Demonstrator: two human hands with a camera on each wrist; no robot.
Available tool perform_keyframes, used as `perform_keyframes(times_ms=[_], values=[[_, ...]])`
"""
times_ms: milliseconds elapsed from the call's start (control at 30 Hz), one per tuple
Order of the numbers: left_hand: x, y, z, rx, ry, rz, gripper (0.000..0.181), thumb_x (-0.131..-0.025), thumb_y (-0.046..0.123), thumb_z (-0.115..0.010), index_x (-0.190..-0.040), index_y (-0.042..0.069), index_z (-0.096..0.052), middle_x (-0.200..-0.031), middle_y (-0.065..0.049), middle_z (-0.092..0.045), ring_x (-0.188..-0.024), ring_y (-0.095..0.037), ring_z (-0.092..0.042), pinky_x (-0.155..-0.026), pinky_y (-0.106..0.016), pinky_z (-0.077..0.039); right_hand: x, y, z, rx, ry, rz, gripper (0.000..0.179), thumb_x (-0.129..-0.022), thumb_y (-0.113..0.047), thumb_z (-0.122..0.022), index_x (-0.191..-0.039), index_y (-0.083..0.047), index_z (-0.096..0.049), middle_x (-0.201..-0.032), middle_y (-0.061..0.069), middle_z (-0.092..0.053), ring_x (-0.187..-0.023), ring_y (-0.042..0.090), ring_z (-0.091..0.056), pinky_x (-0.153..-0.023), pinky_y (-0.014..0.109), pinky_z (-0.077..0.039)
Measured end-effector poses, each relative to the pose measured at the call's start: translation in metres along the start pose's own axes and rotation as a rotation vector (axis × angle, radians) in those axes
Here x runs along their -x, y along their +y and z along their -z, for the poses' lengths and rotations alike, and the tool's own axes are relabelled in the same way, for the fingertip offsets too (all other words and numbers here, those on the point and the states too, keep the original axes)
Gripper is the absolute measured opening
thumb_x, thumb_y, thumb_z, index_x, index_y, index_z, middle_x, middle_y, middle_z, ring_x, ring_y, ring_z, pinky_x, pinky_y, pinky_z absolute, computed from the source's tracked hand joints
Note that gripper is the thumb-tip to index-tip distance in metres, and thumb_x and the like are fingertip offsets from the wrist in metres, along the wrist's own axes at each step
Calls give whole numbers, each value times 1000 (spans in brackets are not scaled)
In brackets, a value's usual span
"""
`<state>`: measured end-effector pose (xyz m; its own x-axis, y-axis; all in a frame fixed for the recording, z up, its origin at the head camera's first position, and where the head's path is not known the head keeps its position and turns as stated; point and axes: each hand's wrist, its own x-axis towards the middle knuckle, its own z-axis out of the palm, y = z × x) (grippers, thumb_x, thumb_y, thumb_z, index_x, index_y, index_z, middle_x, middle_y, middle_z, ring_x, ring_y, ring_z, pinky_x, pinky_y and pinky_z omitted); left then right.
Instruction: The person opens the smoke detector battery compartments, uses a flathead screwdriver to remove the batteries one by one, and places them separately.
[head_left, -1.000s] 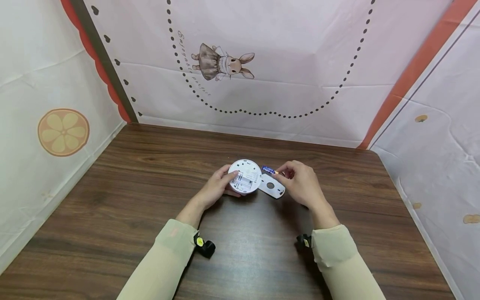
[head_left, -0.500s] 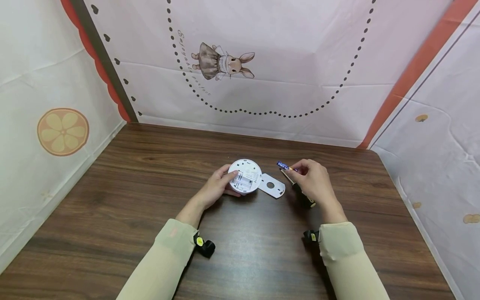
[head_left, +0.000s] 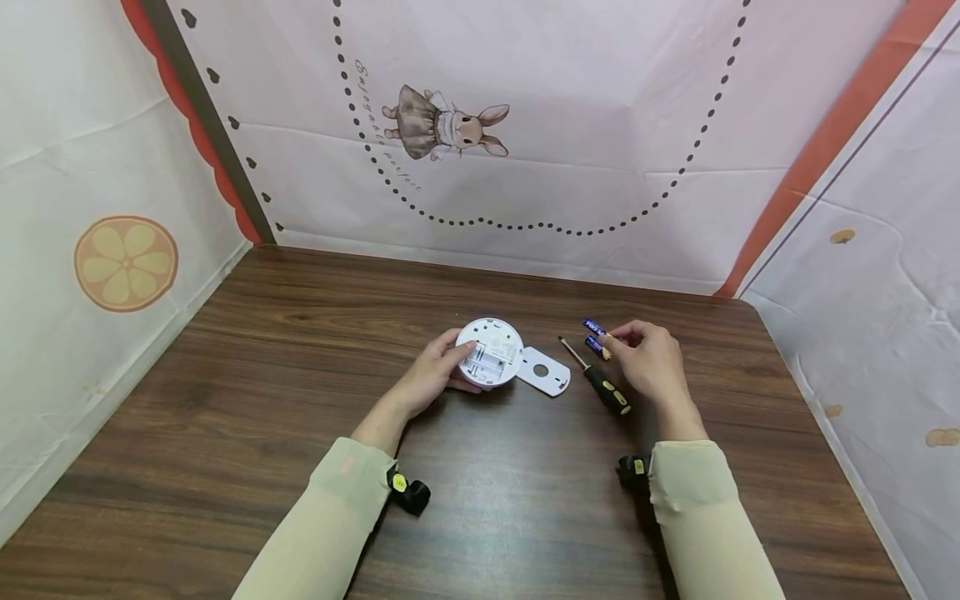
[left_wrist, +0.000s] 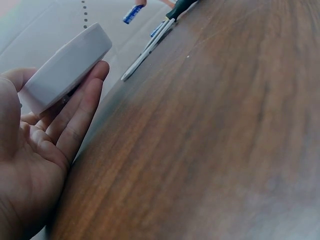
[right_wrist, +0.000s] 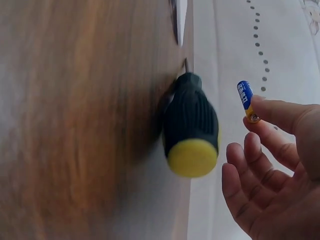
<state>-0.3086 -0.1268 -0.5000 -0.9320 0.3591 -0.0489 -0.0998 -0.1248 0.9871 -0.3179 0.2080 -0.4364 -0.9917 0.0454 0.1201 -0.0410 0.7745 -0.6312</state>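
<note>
My left hand (head_left: 429, 377) grips a white round device (head_left: 491, 343), like a smoke detector, by its left edge. Its underside faces up, with the thumb beside a battery compartment; the left wrist view shows its smooth side wall (left_wrist: 70, 70) tilted over the fingers. At the right, my right hand (head_left: 652, 362) pinches a blue and yellow battery (head_left: 594, 326) between thumb and index finger. In the right wrist view this battery (right_wrist: 245, 95) stands out from the fingertips, the other fingers loosely bent. A second battery (head_left: 597, 347) lies on the table just below it.
A white mounting plate (head_left: 557, 385) with a round hole lies right of the device. Between it and my right hand lies a screwdriver (head_left: 606, 390) with a black and yellow handle. Printed cloth (head_left: 570, 150) walls off the wooden table (head_left: 495, 517) at back and sides.
My right hand has moved to the right with the battery, from above the mounting plate to beside the second battery, uncovering the screwdriver. The left hand and device have stayed put.
</note>
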Motion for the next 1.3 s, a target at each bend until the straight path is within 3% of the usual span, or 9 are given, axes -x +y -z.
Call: perform_keyframes(times_ms=[367, 600, 933, 1067, 1300], values=[[0, 0, 1, -1, -1, -2, 39, -112, 23, -45, -144, 1, -44, -93, -2, -75, -77, -23, -78, -76, -44, -66, -1, 12, 3, 2, -30, -106, 29, -99, -34, -69, -108, -8, -76, -100, 13, -75, -92, 28, -63, -73, 31, -44], [0, 0, 0, 9, 1, -1, 39, -112, 22, -45, -144, 1, -43, -93, -3, -75, -77, -23, -77, -76, -43, -66, -1, 18, 3, -30, -65, -208, 32, -100, -36, -68, -111, -7, -75, -94, 11, -76, -82, 22, -67, -65, 29, -49], [0, 1, 0, 9, 3, 3, 39, -112, 22, -45, -144, 1, -44, -94, -3, -75, -78, -24, -77, -76, -43, -66, -5, 23, -2, -39, -92, -244, 31, -100, -34, -68, -110, -6, -74, -85, 5, -74, -75, 17, -64, -65, 28, -47], [0, 0, 0, 9, 5, 4, 40, -111, 23, -45, -145, 1, -44, -93, -3, -75, -77, -23, -78, -76, -43, -66, -6, 25, -4, -20, -87, -239, 31, -100, -35, -68, -110, -6, -74, -88, 8, -75, -83, 24, -63, -69, 30, -45], [0, 1, -1, 6, 17, 9, 40, -111, 23, -46, -145, 2, -44, -91, -3, -74, -76, -22, -77, -76, -44, -66, -6, 29, -8, -10, -68, -258, 34, -100, -36, -66, -113, -6, -75, -111, 17, -71, -108, 36, -60, -86, 43, -48]])
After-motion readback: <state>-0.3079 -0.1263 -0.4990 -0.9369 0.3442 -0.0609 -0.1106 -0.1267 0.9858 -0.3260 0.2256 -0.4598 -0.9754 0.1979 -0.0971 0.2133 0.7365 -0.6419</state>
